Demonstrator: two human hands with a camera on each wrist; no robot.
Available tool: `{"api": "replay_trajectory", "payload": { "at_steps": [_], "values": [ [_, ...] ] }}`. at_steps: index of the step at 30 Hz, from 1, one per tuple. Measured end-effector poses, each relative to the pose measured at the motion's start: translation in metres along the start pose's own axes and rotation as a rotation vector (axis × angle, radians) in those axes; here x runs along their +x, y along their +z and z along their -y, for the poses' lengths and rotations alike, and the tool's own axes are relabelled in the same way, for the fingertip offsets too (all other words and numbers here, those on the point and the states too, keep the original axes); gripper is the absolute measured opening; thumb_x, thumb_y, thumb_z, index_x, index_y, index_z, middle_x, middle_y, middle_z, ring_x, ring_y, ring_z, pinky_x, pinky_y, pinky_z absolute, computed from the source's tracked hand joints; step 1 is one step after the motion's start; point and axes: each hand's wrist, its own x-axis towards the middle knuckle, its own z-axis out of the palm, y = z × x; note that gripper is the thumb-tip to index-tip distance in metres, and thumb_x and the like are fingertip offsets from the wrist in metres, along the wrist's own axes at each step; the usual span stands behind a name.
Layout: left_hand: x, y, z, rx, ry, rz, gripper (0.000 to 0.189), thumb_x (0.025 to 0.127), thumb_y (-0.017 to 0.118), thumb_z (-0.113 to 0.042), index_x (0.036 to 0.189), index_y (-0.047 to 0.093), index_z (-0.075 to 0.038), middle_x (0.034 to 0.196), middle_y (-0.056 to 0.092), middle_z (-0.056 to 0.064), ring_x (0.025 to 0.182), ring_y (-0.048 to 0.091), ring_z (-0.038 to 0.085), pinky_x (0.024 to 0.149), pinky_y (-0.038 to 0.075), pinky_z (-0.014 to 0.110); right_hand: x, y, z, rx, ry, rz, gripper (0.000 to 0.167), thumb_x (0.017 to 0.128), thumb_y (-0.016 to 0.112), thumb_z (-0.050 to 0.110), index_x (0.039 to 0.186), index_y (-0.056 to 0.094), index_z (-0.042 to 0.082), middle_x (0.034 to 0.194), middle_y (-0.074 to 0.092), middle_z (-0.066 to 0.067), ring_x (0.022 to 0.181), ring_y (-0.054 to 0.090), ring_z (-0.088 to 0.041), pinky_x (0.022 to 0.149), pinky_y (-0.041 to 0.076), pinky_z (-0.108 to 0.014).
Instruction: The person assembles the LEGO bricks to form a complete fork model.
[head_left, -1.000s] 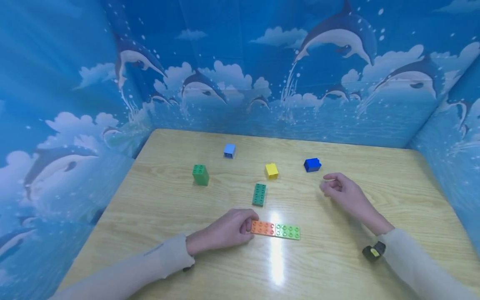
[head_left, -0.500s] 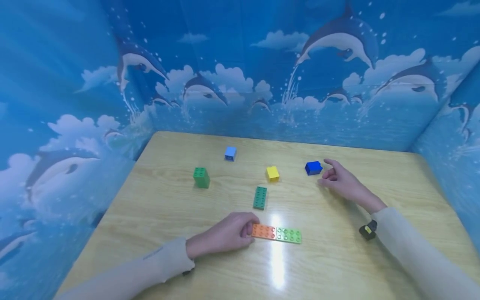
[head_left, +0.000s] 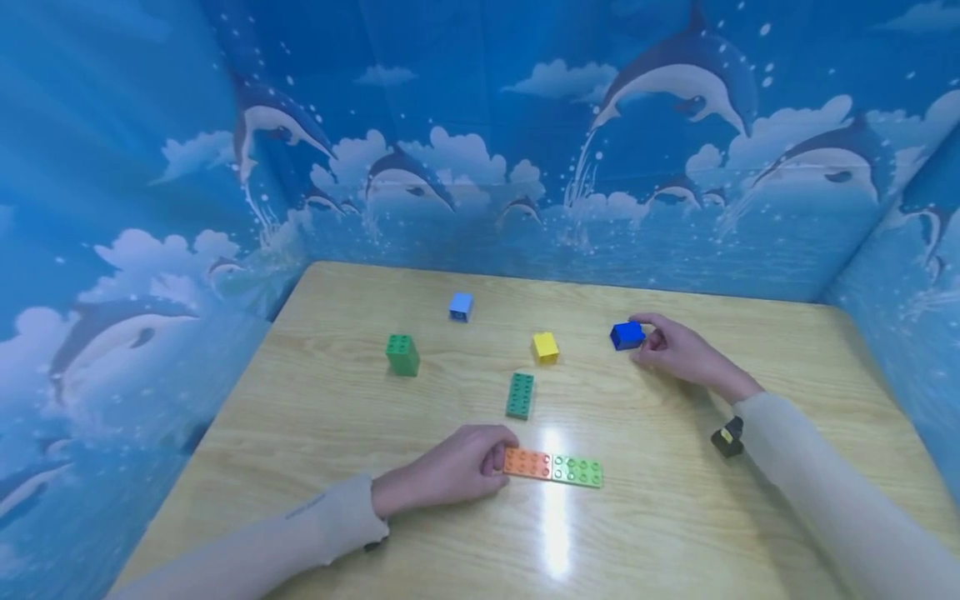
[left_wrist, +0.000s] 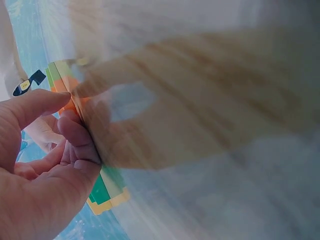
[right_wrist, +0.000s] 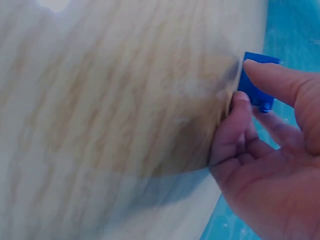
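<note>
In the head view, my left hand [head_left: 456, 468] pinches the left end of an orange building brick [head_left: 528, 463], its fingers curled low over the table. A light green brick [head_left: 577, 471] lies end to end with the orange one, studs up. At the right, my right hand [head_left: 678, 352] has thumb and index finger on either side of a dark blue brick [head_left: 626, 336], which lies on its side with its studs toward the palm. In the right wrist view the thumb overlaps the face of this blue brick [right_wrist: 257, 82]; the other fingers curl beneath.
A dark green brick [head_left: 520, 396] lies beyond the orange one, with a yellow brick [head_left: 545, 348] behind it. Farther left stand a tall green brick [head_left: 402, 356] and a light blue brick [head_left: 461, 307]. Dolphin-print curtains [head_left: 480, 225] border the wooden table [head_left: 315, 417].
My right hand has moved left and away from me to the dark blue brick and closed its thumb and finger about it. The left hand keeps its hold on the orange brick.
</note>
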Motion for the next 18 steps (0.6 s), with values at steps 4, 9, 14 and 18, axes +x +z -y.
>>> {"api": "replay_trajectory", "payload": {
  "at_steps": [4,9,14,18],
  "values": [
    [-0.001,0.001,-0.001,-0.012,-0.008,-0.001,0.046,0.091,0.085,-0.003,0.134,0.068,-0.001,0.092,0.063,-0.011,0.079,0.060,0.002,0.074,0.057,0.020,0.004,0.003,-0.002,-0.043,-0.010,-0.029,0.054,0.104,0.075,0.012,0.150,0.054,-0.006,0.103,0.068,-0.014,0.090,0.061,-0.027,0.076,0.049,-0.040],
    [0.001,0.001,-0.001,-0.023,-0.023,0.007,0.047,0.091,0.085,-0.003,0.135,0.068,-0.002,0.092,0.063,-0.011,0.080,0.061,0.003,0.074,0.057,0.020,0.004,0.005,-0.004,-0.055,0.004,-0.048,0.049,0.102,0.080,0.019,0.143,0.062,-0.003,0.101,0.069,-0.011,0.089,0.061,-0.025,0.076,0.049,-0.039],
    [0.002,0.000,-0.001,-0.013,-0.021,0.004,0.047,0.091,0.085,-0.004,0.135,0.068,-0.002,0.093,0.063,-0.011,0.081,0.061,0.003,0.074,0.057,0.020,-0.004,0.003,-0.002,-0.009,0.033,-0.031,0.048,0.102,0.080,0.028,0.134,0.066,-0.004,0.102,0.068,-0.009,0.089,0.058,-0.024,0.076,0.049,-0.037],
    [0.001,-0.001,-0.001,-0.017,-0.031,0.009,0.047,0.091,0.086,-0.005,0.135,0.069,-0.003,0.092,0.063,-0.011,0.081,0.061,0.003,0.074,0.057,0.021,-0.012,0.005,0.001,0.019,0.071,-0.015,0.051,0.105,0.075,0.039,0.131,0.064,-0.004,0.111,0.068,-0.012,0.096,0.059,-0.025,0.079,0.050,-0.036]
  ]
}}
